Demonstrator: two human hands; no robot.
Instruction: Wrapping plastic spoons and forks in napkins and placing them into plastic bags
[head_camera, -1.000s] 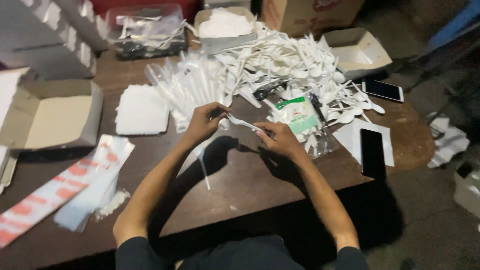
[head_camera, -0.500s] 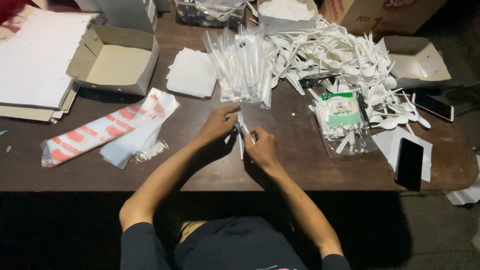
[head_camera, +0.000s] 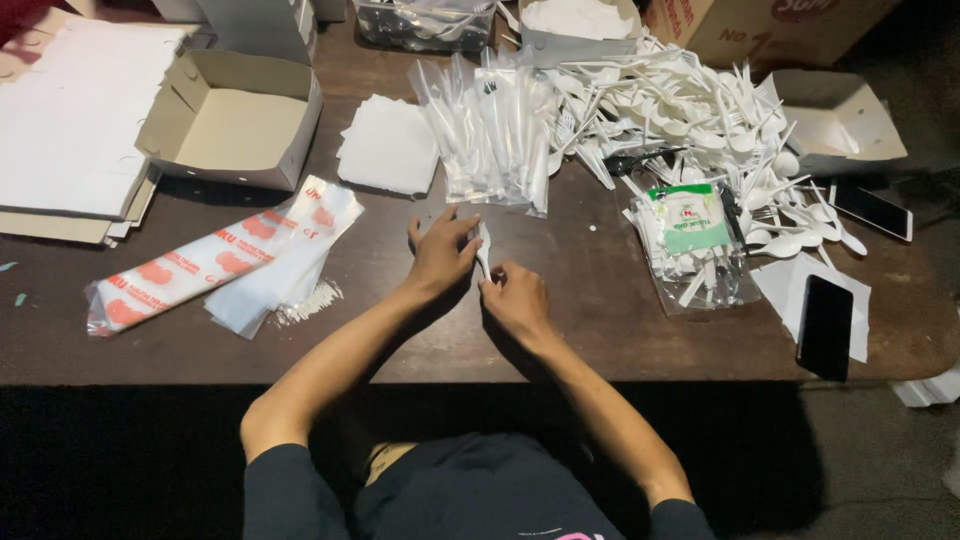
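Observation:
My left hand (head_camera: 440, 252) and my right hand (head_camera: 513, 298) meet at the middle of a dark wooden table (head_camera: 600, 320). Between them stands a small white plastic utensil in a clear sleeve (head_camera: 484, 249), pinched by the fingers of both hands. Just beyond the hands lies a pile of clear-wrapped utensils (head_camera: 492, 140). A stack of white napkins (head_camera: 390, 147) sits to the left of that pile.
A heap of loose white plastic spoons and forks (head_camera: 690, 115) fills the back right. A clear bag with a green label (head_camera: 688, 235), two phones (head_camera: 826, 326) (head_camera: 872, 210), open cardboard boxes (head_camera: 232, 122) (head_camera: 838, 120) and red-printed plastic sleeves (head_camera: 215, 262) lie around.
The camera has shifted so the table sits higher and more centred. My hands have drawn closer together on the wrapped utensil near the table's front.

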